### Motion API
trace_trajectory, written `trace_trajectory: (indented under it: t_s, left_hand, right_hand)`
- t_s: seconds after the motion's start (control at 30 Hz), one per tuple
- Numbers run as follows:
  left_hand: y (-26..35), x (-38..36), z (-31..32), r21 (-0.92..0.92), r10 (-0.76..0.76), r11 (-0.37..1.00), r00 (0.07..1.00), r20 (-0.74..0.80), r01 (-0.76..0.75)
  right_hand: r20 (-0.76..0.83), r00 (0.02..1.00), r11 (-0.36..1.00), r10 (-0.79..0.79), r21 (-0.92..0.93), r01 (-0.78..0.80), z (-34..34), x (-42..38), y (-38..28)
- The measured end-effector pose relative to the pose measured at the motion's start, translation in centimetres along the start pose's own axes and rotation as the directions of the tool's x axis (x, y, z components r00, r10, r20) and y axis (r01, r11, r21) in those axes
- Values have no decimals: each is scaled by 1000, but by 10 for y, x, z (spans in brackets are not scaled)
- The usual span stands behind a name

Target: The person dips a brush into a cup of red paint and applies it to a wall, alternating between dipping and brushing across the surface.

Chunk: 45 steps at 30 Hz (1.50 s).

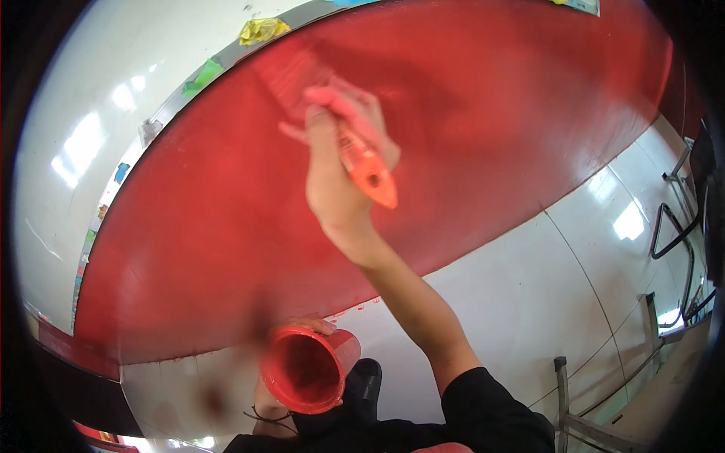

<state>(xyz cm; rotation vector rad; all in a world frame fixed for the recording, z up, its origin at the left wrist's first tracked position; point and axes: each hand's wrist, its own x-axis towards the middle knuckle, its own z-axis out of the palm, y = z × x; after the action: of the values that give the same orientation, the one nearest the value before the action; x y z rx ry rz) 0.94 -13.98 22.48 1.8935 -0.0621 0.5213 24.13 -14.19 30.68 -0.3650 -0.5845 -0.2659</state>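
My right hand (340, 143) is closed around the orange handle of a paintbrush (370, 175). The brush's wide, red-coated head points up and left and appears to lie against the red-painted surface (468, 98); the hand and bristles are slightly blurred. Red paint marks some of my fingers. Low in the view, my left hand (313, 325) holds a red paint bucket (346, 349) by its far side. The bucket is tilted so that its opening faces me, and dark red shows inside. Most of the left hand is hidden behind it.
A glossy white surface (83, 113) borders the red along the upper left, with scraps of yellow tape (263, 30) and green tape (202, 77) at the edge. White floor tiles (521, 279) lie below. Metal-legged furniture (680, 241) stands at right. A black shoe (365, 381) is beside the bucket.
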Motion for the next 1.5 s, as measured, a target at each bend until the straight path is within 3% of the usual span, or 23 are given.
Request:
trace_trajectory:
  t_s: [0.1, 0.17, 0.23, 0.33, 0.43, 0.5, 0.6, 0.67, 0.73, 0.83, 0.97, 1.0, 1.07, 1.17, 1.27, 1.37, 1.4, 1.47, 1.5]
  left_hand:
    - [4, 2, 3, 21, -23, 1000, 1000, 12, 23]
    - [1, 2, 8, -17, 23, 1000, 1000, -8, -23]
    - [0, 0, 7, -54, 73, 996, 997, -36, -75]
    - [-1, -5, 1, -86, 70, 994, 997, -29, -72]
    - [0, -2, 0, 72, 63, 995, 996, 64, -67]
    - [1, -2, 13, -74, 3, 997, 987, -159, -15]
    - [6, 6, 5, 78, 20, 997, 999, -45, -16]
    - [5, 5, 0, 127, 44, 991, 998, -34, -40]
    - [3, -1, 1, 158, 62, 986, 998, -25, -57]
    - [6, -2, 8, -10, 23, 1000, 992, -124, -24]
    - [-6, -1, 19, -12, 132, 991, 986, -99, -134]
    - [-10, -2, 18, -50, 180, 981, 980, -86, -185]
    - [-3, 2, 27, -70, 135, 987, 983, -123, -144]
    - [0, 3, 23, -46, 94, 994, 986, -138, -101]
    - [5, 7, 20, 54, 89, 995, 989, -115, -84]
    - [4, 2, 12, 123, 89, 989, 989, -114, -75]
    - [1, 0, 11, 134, 72, 989, 991, -115, -57]
    - [-5, -2, 11, 122, 91, 989, 992, -93, -79]
    - [-8, -1, 12, 118, 126, 986, 989, -71, -117]
  right_hand:
    - [-60, 998, 999, -12, 51, 15, -12, 18, 2]
    - [-113, 977, 984, -179, -8, 179, -32, 46, -2]
    - [-318, 943, 996, -94, -16, 93, -49, 77, -20]
    - [-386, 918, 996, -88, -12, 91, -59, 84, -30]
    - [-232, 968, 995, -95, -33, 90, -30, 55, -23]
    - [-108, 980, 979, -168, -131, 153, -27, 40, -12]
    - [-257, 957, 973, -135, -218, 79, -73, 13, -6]
    - [-341, 924, 928, -171, -370, 35, -131, -9, 1]
    - [-546, 837, 952, 42, -233, -200, -158, -30, -9]
    - [-510, 860, 933, 21, -300, -200, -141, -50, -14]
    - [-235, 957, 973, -173, -188, 130, -72, 16, -11]
    - [-170, 976, 979, -136, -177, 106, -53, 36, -19]
    - [-99, 991, 985, -93, -156, 77, -44, 45, -24]
    - [-235, 971, 996, 46, -64, -63, -78, 26, -21]
    - [-320, 938, 950, 135, -227, -214, -156, -47, -6]
    - [-542, 794, 872, 277, -206, -445, -233, -126, 7]
    - [-546, 792, 871, 273, -209, -444, -251, -145, 21]
    - [-694, 660, 784, 288, -224, -578, -271, -174, 26]
    - [-696, 670, 787, 258, -250, -563, -271, -178, 26]
